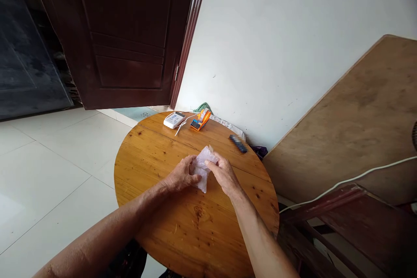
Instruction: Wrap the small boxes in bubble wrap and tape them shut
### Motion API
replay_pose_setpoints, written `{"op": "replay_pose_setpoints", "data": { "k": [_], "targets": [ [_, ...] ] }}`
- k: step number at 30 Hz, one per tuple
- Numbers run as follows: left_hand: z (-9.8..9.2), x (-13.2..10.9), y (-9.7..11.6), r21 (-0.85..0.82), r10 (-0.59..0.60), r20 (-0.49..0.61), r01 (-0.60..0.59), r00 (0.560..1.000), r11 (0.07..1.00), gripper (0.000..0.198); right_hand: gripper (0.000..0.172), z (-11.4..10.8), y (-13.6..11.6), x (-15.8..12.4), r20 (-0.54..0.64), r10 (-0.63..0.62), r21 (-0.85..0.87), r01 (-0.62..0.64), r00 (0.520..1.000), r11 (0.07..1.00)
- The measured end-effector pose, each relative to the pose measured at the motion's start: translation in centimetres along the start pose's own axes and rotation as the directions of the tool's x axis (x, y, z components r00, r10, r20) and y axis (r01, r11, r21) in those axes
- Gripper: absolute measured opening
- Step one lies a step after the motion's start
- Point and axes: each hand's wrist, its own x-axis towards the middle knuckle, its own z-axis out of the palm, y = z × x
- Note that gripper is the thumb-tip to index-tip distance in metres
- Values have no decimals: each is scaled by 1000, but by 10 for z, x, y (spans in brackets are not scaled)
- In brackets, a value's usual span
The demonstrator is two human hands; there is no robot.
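Over the middle of the round wooden table, a small pale lilac, crinkled plastic-wrapped packet is between my hands. My left hand grips its left side, with the thumb along the lower edge and the fingers at the back. My right hand pinches the upper right part, the thumb lying on top. What the packet contains cannot be made out through the wrapping.
Toward the table's far edge lie a white device with a small screen, a white cord and an orange tape dispenser. A dark blurred-out object rests at the far right. Beyond stand a dark red door and a leaning wooden board.
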Motion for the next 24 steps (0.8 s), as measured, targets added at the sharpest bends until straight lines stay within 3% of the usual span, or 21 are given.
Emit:
{"op": "replay_pose_setpoints", "data": {
  "k": [4, 9, 14, 18, 21, 24],
  "targets": [
    [-2, 2, -7, 19, -26, -32, 26, 999, 999, 38, 25, 0, 1, 0, -20, -84, -37, 84, 996, 996],
    [-5, 2, -6, 96, -19, -44, 24, 999, 995, 30, 12, 0, -6, -23, 2, -128, -213, 126, 992, 969],
    [-4, 2, -8, 131, 117, -53, -110, 992, 985, 36, 15, 10, -4, -50, 19, -244, -263, 241, 969, 934],
    [-5, 1, -6, 233, 163, -50, -147, 985, 961, 27, 23, 22, 11, -65, -17, -368, -292, 347, 930, 891],
    [-13, -2, 2, 259, 161, 26, -162, 987, 952, 25, 23, 25, 19, -72, -30, -429, -313, 399, 903, 862],
    [-26, -7, 11, 211, 91, 195, -132, 977, 969, 36, 25, 24, 24, -75, 12, -473, -358, 445, 881, 821]
  ]
}}
